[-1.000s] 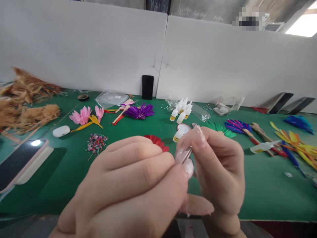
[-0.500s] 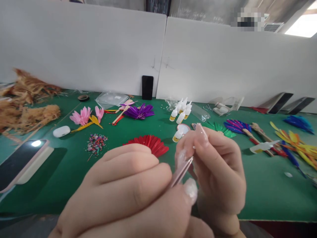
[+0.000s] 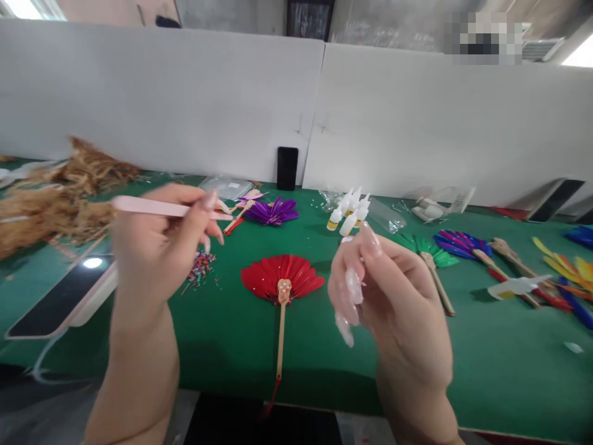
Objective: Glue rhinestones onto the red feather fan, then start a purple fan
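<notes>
Red feather fan (image 3: 285,275) lies flat on the green desk (image 3: 231,352), between the forearms, pale handle toward the person, red tassel (image 3: 273,394) running to the near edge. Left hand (image 3: 160,247) grips pink tweezers (image 3: 152,207) above the desk, tips pointing right, near a pile of coloured bits (image 3: 200,272). Can't tell if the tips hold anything. Right hand (image 3: 393,296) is up right of the fan, thumb and forefinger pinched together; a pale bit (image 3: 362,261) seems to show there, too small to identify. Neither hand touches the fan.

Risks, my read:
- Pale bit drops or sticks to a finger. Cause: tiny part, long nails, little to grip.
- Coloured bits scatter if the left hand brushes the pile.
- Fan shifts: nothing visibly pins it. A forearm catching the tassel would drag it; pale dots on it could come off if not set.
- Standing bottles (image 3: 348,221) are bunched behind the right hand; a careless swing tips them. Another bottle (image 3: 516,288) lies on its side; could leak if uncapped, can't tell.

Writing: yellow labels on the bottles, text too small. Faint scrawl on the back wall (image 3: 364,26), illegible. No brand readable on the upright phone (image 3: 288,168).
</notes>
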Demonstrator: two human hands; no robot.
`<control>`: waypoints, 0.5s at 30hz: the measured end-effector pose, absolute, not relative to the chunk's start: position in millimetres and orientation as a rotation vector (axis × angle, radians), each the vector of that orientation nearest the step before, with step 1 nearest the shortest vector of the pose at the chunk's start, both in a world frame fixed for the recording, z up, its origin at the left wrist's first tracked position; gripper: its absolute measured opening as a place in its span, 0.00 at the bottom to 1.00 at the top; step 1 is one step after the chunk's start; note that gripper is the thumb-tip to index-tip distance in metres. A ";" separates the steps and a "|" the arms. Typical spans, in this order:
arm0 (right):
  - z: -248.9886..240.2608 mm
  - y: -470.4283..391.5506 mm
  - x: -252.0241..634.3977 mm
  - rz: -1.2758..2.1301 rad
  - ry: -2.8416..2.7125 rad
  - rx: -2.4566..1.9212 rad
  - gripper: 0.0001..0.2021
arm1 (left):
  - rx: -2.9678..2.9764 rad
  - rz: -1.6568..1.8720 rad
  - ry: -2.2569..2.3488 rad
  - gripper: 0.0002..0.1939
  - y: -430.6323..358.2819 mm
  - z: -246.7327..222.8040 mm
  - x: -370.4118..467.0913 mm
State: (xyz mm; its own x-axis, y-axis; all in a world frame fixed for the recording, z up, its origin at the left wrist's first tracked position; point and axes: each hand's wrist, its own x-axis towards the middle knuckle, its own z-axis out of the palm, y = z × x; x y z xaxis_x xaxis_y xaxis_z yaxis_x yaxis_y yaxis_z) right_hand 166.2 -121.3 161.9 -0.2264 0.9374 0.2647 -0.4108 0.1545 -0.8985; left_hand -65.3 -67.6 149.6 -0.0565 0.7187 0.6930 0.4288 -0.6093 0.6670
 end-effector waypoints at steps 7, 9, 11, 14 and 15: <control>159.9 -119.7 161.5 1.306 -1.304 -0.705 0.17 | 1.857 0.962 1.921 0.11 -50.9 80.4 -117.3; 159.4 -120.7 160.8 1.294 -1.325 -0.728 0.17 | 1.814 0.990 2.029 0.14 -51.6 65.7 -127.6; 159.7 -122.1 160.0 1.294 -1.336 -0.742 0.17 | 1.821 1.050 2.094 0.16 -52.2 58.3 -133.4; 160.9 -123.7 158.5 1.297 -1.342 -0.745 0.18 | 1.844 1.106 2.102 0.16 -52.7 54.0 -135.5; 161.3 -124.1 157.8 1.295 -1.345 -0.745 0.18 | 1.847 1.118 2.091 0.16 -53.1 52.8 -135.3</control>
State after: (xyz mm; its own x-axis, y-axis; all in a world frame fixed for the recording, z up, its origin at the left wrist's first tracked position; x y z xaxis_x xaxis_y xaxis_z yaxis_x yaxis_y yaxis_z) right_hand 157.8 -124.1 161.3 -0.2299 0.9364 0.2653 -0.2296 0.2127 -0.9498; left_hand -135.3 -53.1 52.8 -0.2390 0.9018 0.3602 0.8004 -0.0271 0.5988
